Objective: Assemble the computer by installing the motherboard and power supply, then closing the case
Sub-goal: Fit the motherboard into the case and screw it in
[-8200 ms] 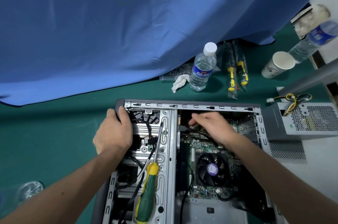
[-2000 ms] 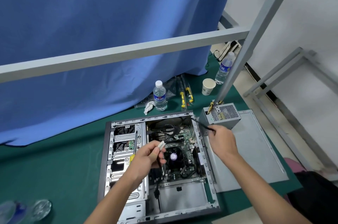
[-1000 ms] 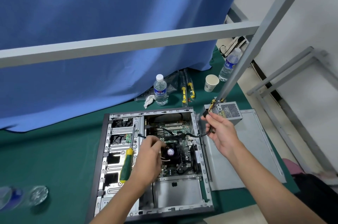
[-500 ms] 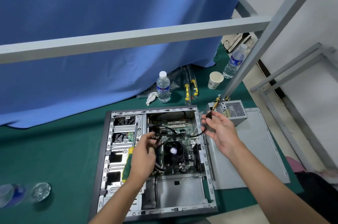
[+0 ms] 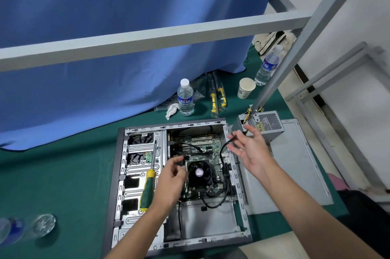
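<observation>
The open computer case point(image 5: 118, 174) lies on its side on the green table. The motherboard point(image 5: 213, 149), with its black CPU fan point(image 5: 199, 173), sits inside it. The grey power supply point(image 5: 263, 123) stands outside, by the case's far right corner. My left hand point(image 5: 172, 178) hovers over the board left of the fan, its curled fingers pinching a black cable plug point(image 5: 185, 156). My right hand point(image 5: 248, 149) is above the case's right wall, fingers spread and straight. A black cable point(image 5: 223, 149) from the case lies across its fingertips.
A green-and-yellow screwdriver point(image 5: 147, 189) rests on the drive cage. The grey side panel point(image 5: 299, 170) lies to the right, under the power supply. Two water bottles point(image 5: 185, 98), a paper cup point(image 5: 245, 87) and packed screwdrivers point(image 5: 217, 98) stand behind the case. A grey frame bar point(image 5: 147, 37) crosses overhead.
My right hand has spread its fingers, so its grip on the black cable is loose. My left hand has drawn back slightly toward the fan. The view has shifted a little.
</observation>
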A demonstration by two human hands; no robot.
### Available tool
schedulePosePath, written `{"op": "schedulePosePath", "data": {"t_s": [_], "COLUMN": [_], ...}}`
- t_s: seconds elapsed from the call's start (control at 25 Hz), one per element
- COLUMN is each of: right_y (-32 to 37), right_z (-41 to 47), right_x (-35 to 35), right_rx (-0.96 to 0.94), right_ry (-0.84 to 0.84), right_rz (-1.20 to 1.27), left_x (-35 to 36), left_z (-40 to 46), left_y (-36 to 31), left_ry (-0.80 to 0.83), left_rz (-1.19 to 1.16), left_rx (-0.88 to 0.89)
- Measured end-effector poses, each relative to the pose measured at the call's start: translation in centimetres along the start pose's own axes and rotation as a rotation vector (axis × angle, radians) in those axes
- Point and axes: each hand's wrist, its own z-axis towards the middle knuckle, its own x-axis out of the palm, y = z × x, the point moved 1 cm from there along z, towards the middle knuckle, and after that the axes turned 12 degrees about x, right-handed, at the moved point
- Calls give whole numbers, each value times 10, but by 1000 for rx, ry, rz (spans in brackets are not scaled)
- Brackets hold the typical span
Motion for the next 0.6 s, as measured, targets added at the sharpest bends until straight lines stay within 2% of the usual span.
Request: {"op": "schedulePosePath", "data": {"t_s": [0.12, 0.36, 0.6], "right_y": [0, -1, -2], "right_z": [-2, -6, -6], "right_x": [4, 4, 8], "right_rx": [-2, 44, -56], "right_ry": [6, -9, -73], "right_rz": [10, -5, -190], "left_x": [0, -1, -6], "left_z": [-2, -8, -11], "left_y": [2, 10, 18], "left_ry": [-29, 30, 85], "left_rz": [14, 141, 134], "left_rx": [-36, -84, -145]}}
